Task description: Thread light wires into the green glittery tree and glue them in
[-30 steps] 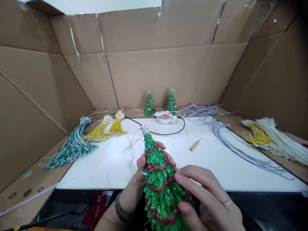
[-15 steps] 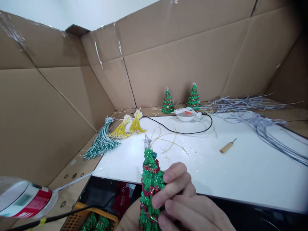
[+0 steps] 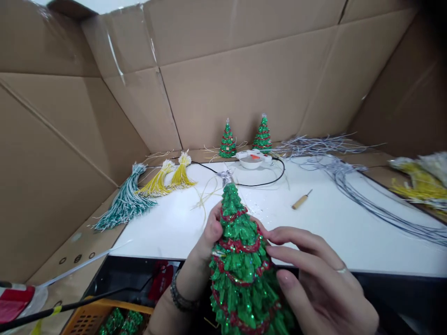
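I see both hands gripping a glittery green cone-shaped Christmas tree with red garland (image 3: pixel 240 260) above the near edge of the white table (image 3: pixel 349 242): left hand (image 3: pixel 206 242) behind it, right hand (image 3: pixel 314 274) fingers on its side. Farther off lies a wooden-handled awl (image 3: pixel 301 201).

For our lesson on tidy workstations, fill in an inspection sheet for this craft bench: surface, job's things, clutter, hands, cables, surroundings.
Surface: white table, small specks near its middle.
Job's things: glittery green tree with red garland, held upright in front of the table's near edge.
Clutter: two small trees at the back, awl, yellow bundles, green bundle, loose yellow strands.
Hands: left hand and right hand both grip the tree.
Cables: black cord from glue gun; grey wires at right.
Surroundings: cardboard walls; orange crate below.
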A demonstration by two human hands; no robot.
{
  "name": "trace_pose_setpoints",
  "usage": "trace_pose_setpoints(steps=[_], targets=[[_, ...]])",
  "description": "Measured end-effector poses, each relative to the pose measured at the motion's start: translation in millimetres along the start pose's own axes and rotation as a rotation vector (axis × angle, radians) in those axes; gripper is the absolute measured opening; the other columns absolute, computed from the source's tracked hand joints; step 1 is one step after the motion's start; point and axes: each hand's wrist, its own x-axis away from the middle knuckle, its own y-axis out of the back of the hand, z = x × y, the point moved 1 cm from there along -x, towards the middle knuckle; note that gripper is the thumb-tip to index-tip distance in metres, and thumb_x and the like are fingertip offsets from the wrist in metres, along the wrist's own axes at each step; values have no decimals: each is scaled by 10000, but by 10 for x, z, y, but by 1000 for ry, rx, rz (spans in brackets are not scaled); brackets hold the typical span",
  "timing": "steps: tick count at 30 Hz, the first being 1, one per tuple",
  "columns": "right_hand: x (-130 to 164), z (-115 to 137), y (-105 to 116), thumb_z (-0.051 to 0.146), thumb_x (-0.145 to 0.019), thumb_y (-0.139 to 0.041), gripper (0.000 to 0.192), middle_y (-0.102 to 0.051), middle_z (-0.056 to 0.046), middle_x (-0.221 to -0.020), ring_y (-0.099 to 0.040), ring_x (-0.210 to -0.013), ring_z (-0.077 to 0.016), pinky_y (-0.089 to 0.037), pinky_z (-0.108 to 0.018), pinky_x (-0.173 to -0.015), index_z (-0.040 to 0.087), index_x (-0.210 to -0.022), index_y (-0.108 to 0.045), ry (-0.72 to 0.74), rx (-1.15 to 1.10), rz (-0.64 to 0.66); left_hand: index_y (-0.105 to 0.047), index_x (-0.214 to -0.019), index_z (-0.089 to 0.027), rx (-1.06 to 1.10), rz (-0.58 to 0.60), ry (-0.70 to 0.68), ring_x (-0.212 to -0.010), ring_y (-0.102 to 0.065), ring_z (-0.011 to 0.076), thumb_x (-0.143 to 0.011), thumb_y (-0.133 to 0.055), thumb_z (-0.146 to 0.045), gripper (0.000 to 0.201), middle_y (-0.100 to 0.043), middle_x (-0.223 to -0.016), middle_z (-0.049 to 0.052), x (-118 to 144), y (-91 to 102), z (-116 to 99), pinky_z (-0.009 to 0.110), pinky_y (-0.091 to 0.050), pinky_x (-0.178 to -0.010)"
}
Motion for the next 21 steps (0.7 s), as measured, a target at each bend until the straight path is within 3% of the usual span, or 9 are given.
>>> trace_pose_setpoints(steps=[4,10,16,21], targets=[[65,-35,-43,9,-813,-588,336,-667,-93,-992,-677,-930,-213,-613,-328,-718,180,-1087,-681,30,-2,-18,-538,-991,-223,-143,-66,-46,-720,-733,239,-655,-789,-641,591,-766,-892,89,-82,-71,-84,344,-586,-656],[46,-14,-60,3,-844,-621,371,-652,-102,-1060,-667,-972,-189,-609,-307,-788,163,-1176,-664,140,170,61,-505,-934,-216,-435,-291,-193,-637,-695,161,-688,-834,-487,492,-750,-774,23,-86,-95,-152,239,-528,-586],[-83,-93,-153,-11,-855,-637,249,-689,-62,-910,-670,-817,-147,-589,-270,-747,148,-1043,-673,116,171,65,-514,-912,-208,-575,-405,-220,-686,-701,151,-712,-803,-318,368,-762,-785,18,-116,-104,-180,224,-523,-631],[-175,-148,-196,16,-885,-614,212,-691,-54,-896,-651,-809,-158,-576,-302,-738,175,-1023,-646,122,155,145,-514,-888,-202,-574,-443,-193,-678,-696,154,-709,-788,-341,356,-763,-791,32,-141,-125,-195,214,-490,-589]])
